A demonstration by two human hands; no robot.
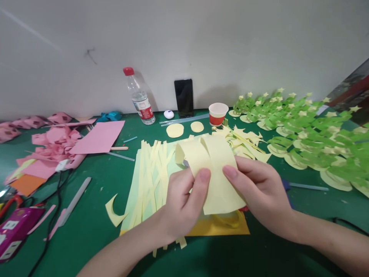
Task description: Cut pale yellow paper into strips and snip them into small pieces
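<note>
Pale yellow paper (223,192), with a crease or edge down its middle and a curl at its far left end, is held up over the near middle of a green desk (106,246). My left fingers (200,188) pinch it from the left and my right fingers (242,182) pinch it on the right, both thumbs on top, tips pointing toward each other and slightly apart. Whether it is one folded piece or two, I cannot tell.

Beneath it, loose yellow strips (152,173) lie across a pale green sheet (135,184), and an orange-yellow sheet (198,231) shows at the near side. A crescent-shaped scrap (113,215) lies just to the left.

Farther back are two yellow paper rounds (175,130), a red and white cup (218,115), an upright dark phone (184,98) against the wall, and a red-capped bottle (141,100).

Green paper spirals (333,171) tipped with yellow stars crowd the right side. Pink paper (99,138) covers the far left, with a purple box (21,227) near left.
</note>
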